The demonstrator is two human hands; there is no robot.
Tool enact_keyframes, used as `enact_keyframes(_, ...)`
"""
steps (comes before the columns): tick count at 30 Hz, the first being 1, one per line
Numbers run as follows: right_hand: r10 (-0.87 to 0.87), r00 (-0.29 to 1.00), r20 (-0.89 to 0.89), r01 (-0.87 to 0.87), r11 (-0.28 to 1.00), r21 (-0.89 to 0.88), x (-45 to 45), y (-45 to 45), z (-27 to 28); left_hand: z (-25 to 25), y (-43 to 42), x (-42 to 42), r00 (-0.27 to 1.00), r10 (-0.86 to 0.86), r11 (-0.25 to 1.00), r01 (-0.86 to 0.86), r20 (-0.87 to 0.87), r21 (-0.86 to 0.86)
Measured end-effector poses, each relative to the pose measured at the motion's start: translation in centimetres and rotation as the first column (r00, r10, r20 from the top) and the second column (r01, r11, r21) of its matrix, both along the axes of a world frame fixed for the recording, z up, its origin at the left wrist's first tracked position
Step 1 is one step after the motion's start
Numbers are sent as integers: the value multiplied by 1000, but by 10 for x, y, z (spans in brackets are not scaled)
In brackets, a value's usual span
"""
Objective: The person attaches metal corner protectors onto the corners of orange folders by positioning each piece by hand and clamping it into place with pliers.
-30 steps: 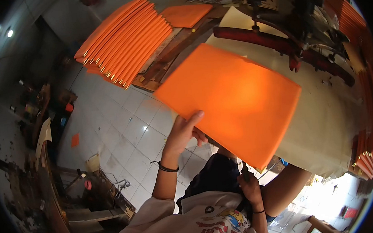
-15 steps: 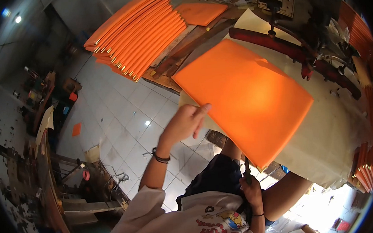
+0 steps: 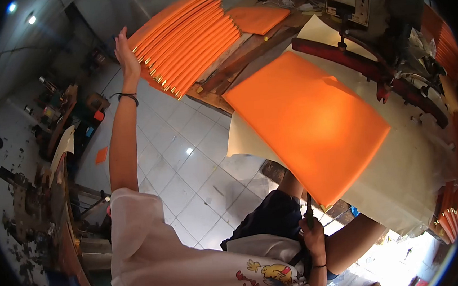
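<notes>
At the left corner of a tall stack of orange covers with gold-coloured corners (image 3: 184,37), my left hand (image 3: 127,54) is raised with its fingers stretched out. Whether it touches the stack is hard to tell. My right hand (image 3: 313,235) is low in front of my lap, wrapped round the dark handle of a slim tool (image 3: 309,218). The tool's upper end rises to the near edge of a single orange cover (image 3: 312,121), which lies flat on a pale sheet over the worktable. One gold corner shows at its near end.
A dark red clamp-like metal bar (image 3: 362,67) crosses the back of the pale sheet (image 3: 391,190). Another flat orange cover (image 3: 260,18) lies behind the stack. More orange covers (image 3: 452,223) stand at the right edge. White floor tiles (image 3: 188,172) show at left.
My left hand has gone from the left edge of the single cover up and left to the stack. My right hand still holds the tool, and the cover stays flat.
</notes>
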State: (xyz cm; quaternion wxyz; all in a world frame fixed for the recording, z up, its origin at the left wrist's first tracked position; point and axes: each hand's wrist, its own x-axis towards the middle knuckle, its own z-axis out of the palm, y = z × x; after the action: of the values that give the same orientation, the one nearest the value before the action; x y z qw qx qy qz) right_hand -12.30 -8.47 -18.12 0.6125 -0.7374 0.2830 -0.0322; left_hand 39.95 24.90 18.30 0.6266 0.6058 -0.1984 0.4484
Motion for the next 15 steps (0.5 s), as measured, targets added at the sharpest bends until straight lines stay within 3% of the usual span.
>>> enact_keyframes(3, -22, 1000, -21, 23, 999, 31, 3, -1, 6, -1, -24, -5, 995, -47, 991, 57, -87, 120)
enact_keyframes(4, -29, 999, -25, 30, 999, 19, -1, -1, 5, -8, -18, 5, 995, -19, 968, 44, -103, 246)
enact_keyframes(7, -59, 998, -22, 58, 998, -13, -5, -1, -17, -12, -15, 2, 967, -157, 950, 204, -202, 237)
enact_keyframes(8, -54, 998, -40, 53, 998, -16, -6, -2, -23, -8, -16, -4, 984, -152, 982, 161, -91, 101)
enact_keyframes(12, -34, 998, -47, 33, 999, -16, -1, -1, -11, -23, -1, 26, 979, -144, 829, 199, -144, 523)
enact_keyframes(15, -52, 997, -48, 53, 998, 18, 0, 0, -7, -12, 2, 2, 946, -63, 839, 223, -318, 496)
